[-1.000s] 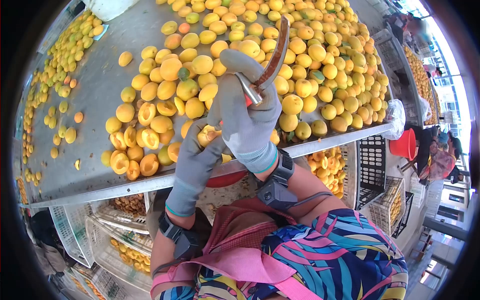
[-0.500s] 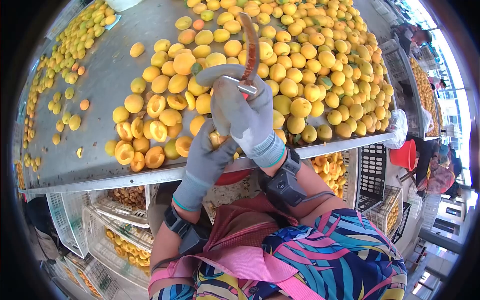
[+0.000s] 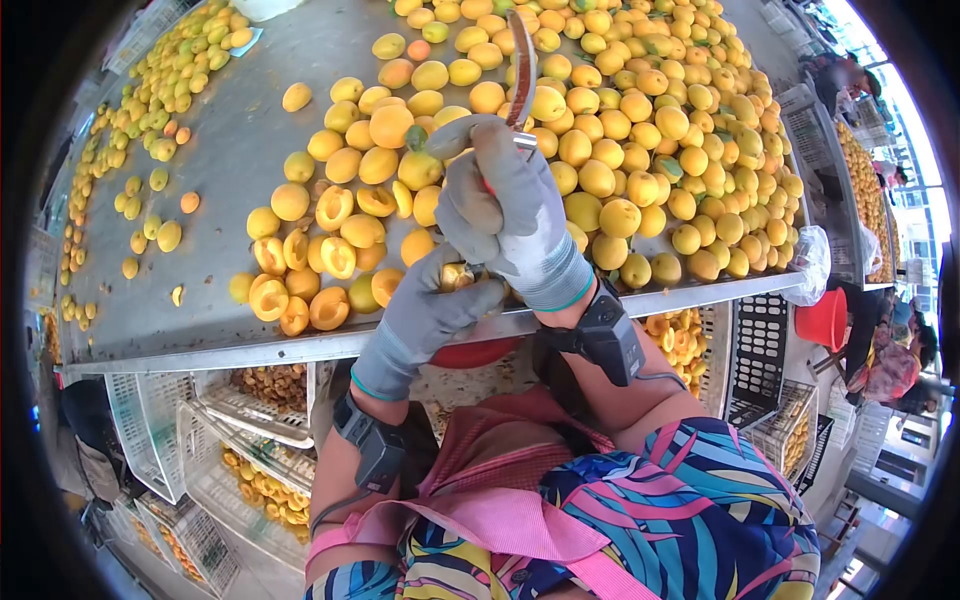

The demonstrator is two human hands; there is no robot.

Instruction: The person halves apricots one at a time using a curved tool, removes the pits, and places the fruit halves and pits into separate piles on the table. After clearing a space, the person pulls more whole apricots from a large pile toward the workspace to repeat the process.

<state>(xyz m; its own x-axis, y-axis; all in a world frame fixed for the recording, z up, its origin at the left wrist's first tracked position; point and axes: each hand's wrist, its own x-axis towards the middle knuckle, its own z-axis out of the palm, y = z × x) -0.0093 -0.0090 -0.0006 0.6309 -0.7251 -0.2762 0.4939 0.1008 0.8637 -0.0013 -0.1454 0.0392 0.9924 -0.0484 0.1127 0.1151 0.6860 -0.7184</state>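
Observation:
My right hand (image 3: 510, 215), in a grey glove, is shut on a curved rusty knife (image 3: 522, 70) whose blade points up and away. My left hand (image 3: 425, 315), also gloved, is closed around an apricot (image 3: 456, 277) held just under the right hand, at the near edge of the metal table (image 3: 215, 170). A heap of whole yellow apricots (image 3: 620, 130) covers the table beyond the hands. A small cluster of halved apricots (image 3: 315, 270) lies left of my left hand.
Scattered small apricots (image 3: 150, 120) lie along the table's far left. White plastic crates (image 3: 240, 440) with fruit and pits stand under the table. Another crate of halves (image 3: 680, 335) and a red bucket (image 3: 825, 320) sit to the right. Other people (image 3: 890, 360) work at far right.
My right hand has turned the knife from leaning right to nearly upright. Both hands have shifted slightly up and right, and the left hand has closed tighter on the apricot.

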